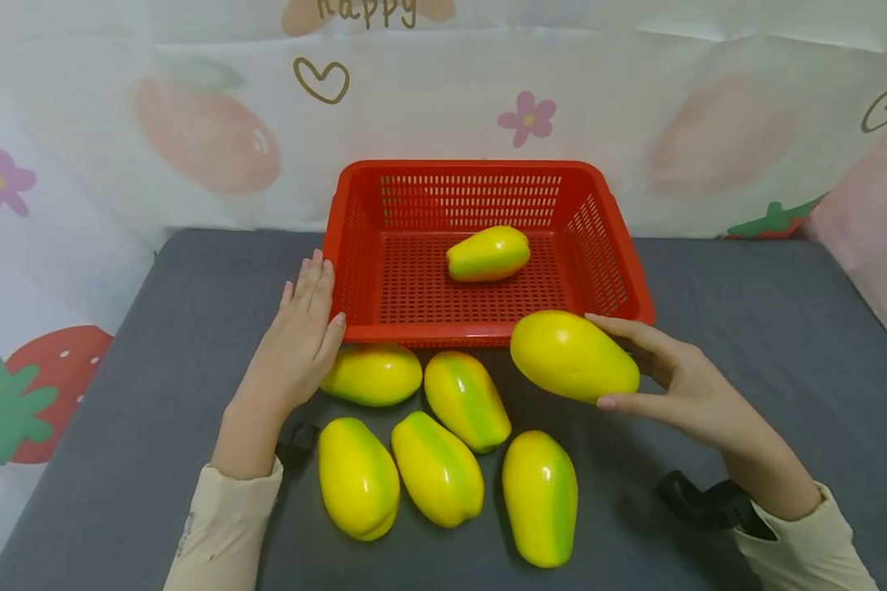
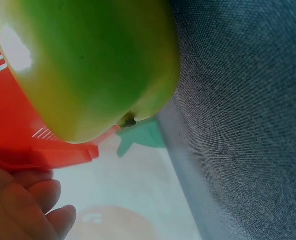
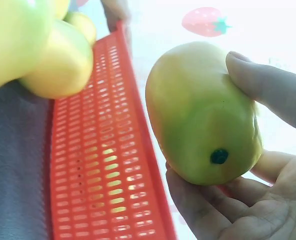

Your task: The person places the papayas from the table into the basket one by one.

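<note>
The right hand has its grip spread round one end of a yellow papaya by the front rim of the red basket, empty left hand straight-fingered at its left side, and I'd cup that glossy, probably light, stiff, slippery papaya mid-body.

Crm sleeves (blk wrist gear)

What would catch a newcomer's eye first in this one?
Probably the bright red basket toward the back of the grey table, with one yellow-green fruit inside. Next, the glossy fruit held in the right grip by the basket's near right corner. Then the five loose fruits lying in front, with the left grip at the basket's left side.
</note>
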A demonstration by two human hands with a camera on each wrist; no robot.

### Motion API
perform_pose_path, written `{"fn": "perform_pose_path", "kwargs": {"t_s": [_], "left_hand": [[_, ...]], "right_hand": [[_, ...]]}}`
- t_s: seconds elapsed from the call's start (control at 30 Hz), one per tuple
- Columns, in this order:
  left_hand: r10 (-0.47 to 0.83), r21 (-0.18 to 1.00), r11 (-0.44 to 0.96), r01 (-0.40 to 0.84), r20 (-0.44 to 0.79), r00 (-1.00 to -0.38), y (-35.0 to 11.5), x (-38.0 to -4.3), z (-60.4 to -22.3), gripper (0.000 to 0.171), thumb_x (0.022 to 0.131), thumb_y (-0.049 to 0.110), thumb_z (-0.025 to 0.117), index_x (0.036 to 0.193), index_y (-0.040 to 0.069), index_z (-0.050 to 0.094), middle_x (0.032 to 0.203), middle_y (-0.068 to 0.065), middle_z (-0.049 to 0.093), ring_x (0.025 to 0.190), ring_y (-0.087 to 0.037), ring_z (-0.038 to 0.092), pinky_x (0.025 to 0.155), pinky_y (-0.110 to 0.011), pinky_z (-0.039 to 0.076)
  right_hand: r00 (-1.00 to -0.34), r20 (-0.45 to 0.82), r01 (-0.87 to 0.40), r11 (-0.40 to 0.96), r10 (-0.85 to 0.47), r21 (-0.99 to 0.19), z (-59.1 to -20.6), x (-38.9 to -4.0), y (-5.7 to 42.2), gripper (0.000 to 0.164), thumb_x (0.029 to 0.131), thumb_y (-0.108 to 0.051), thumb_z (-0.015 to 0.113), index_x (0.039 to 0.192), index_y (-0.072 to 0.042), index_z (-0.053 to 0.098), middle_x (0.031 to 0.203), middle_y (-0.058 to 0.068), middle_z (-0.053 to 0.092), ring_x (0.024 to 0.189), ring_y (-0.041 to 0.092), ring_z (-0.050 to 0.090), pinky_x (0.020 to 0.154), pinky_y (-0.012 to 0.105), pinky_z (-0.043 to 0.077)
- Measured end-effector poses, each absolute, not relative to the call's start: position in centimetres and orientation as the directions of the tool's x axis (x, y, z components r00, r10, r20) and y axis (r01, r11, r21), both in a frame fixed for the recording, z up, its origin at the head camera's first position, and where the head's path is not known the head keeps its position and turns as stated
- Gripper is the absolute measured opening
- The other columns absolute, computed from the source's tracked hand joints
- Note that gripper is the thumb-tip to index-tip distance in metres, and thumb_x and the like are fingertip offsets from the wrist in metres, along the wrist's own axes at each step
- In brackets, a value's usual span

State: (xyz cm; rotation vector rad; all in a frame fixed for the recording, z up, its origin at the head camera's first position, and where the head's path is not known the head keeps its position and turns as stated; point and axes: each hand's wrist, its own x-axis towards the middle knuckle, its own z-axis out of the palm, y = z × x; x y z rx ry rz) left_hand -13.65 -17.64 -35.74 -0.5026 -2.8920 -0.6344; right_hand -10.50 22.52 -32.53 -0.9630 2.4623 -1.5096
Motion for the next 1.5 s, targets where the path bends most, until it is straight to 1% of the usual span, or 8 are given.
{"fn": "perform_pose_path", "kwargs": {"t_s": [0.17,0.37,0.6,0.77,0.9,1.17,1.37,1.5], "left_hand": [[0.289,0.378,0.857,0.35,0.209,-0.934,-17.6,-13.7,-35.8,0.061,0.101,0.023,0.032,0.149,-0.005,0.006,0.157,-0.017,-0.001,0.144,-0.029,-0.001,0.114,-0.047,0.003],[0.291,0.373,0.858,0.353,0.213,-0.933,-17.6,-13.7,-35.9,0.061,0.101,0.022,0.033,0.149,-0.006,0.007,0.157,-0.018,0.0,0.144,-0.029,-0.001,0.114,-0.048,0.004],[0.292,0.377,0.859,0.347,0.196,-0.936,-17.5,-13.6,-35.6,0.06,0.101,0.022,0.031,0.149,-0.005,0.006,0.157,-0.016,-0.003,0.144,-0.027,-0.002,0.114,-0.047,0.003],[0.292,0.375,0.858,0.351,0.208,-0.934,-17.5,-13.6,-35.7,0.06,0.102,0.023,0.031,0.149,-0.005,0.006,0.157,-0.016,-0.002,0.144,-0.028,-0.001,0.114,-0.047,0.004],[0.292,0.369,0.86,0.354,0.214,-0.932,-17.6,-13.6,-35.8,0.061,0.101,0.023,0.032,0.149,-0.006,0.007,0.156,-0.018,0.0,0.144,-0.028,-0.001,0.114,-0.047,0.004],[0.288,0.373,0.859,0.351,0.215,-0.933,-17.6,-13.7,-35.9,0.06,0.101,0.023,0.032,0.149,-0.005,0.007,0.157,-0.016,-0.002,0.144,-0.028,-0.001,0.115,-0.047,0.004],[0.288,0.37,0.858,0.356,0.228,-0.93,-17.6,-13.7,-36.0,0.06,0.101,0.023,0.032,0.149,-0.005,0.008,0.157,-0.017,-0.001,0.144,-0.028,0.0,0.114,-0.047,0.005],[0.287,0.367,0.86,0.355,0.227,-0.93,-17.6,-13.8,-36.0,0.06,0.102,0.024,0.033,0.149,-0.005,0.008,0.157,-0.018,0.0,0.144,-0.028,0.0,0.114,-0.047,0.005]], "right_hand": [[-0.791,0.26,-0.488,0.315,-0.554,-0.814,-31.9,-11.0,22.4,0.072,0.075,0.012,0.071,0.14,-0.002,0.042,0.137,-0.002,0.049,0.11,0.01,0.054,0.092,0.016,0.043],[-0.798,0.255,-0.468,0.296,-0.546,-0.833,-31.4,-11.9,21.9,0.07,0.077,0.012,0.069,0.14,-0.002,0.042,0.136,0.0,0.049,0.11,0.012,0.054,0.091,0.017,0.044],[-0.84,0.194,-0.381,0.295,-0.507,-0.876,-31.1,-13.0,21.3,0.066,0.083,0.005,0.067,0.142,-0.006,0.041,0.135,0.002,0.049,0.109,0.014,0.053,0.088,0.019,0.047],[-0.841,0.158,-0.34,0.277,-0.518,-0.899,-30.8,-13.8,20.9,0.064,0.084,0.004,0.066,0.143,-0.006,0.04,0.134,0.005,0.048,0.108,0.019,0.053,0.084,0.021,0.05],[-0.84,0.136,-0.336,0.307,-0.526,-0.89,-30.3,-14.3,20.6,0.063,0.085,-0.001,0.066,0.143,-0.008,0.04,0.135,0.006,0.048,0.109,0.019,0.051,0.086,0.021,0.049],[-0.842,0.079,-0.307,0.355,-0.534,-0.883,-29.4,-15.8,19.9,0.064,0.086,-0.008,0.068,0.143,-0.011,0.039,0.136,0.006,0.047,0.111,0.02,0.05,0.087,0.022,0.049],[-0.847,0.045,-0.286,0.381,-0.53,-0.879,-29.0,-17.0,19.1,0.064,0.086,-0.014,0.07,0.143,-0.015,0.041,0.133,0.002,0.05,0.109,0.02,0.052,0.087,0.025,0.049],[-0.842,0.051,-0.294,0.378,-0.537,-0.878,-28.6,-17.8,18.5,0.063,0.086,-0.012,0.069,0.142,-0.012,0.041,0.131,0.004,0.051,0.108,0.021,0.053,0.088,0.025,0.048]]}}
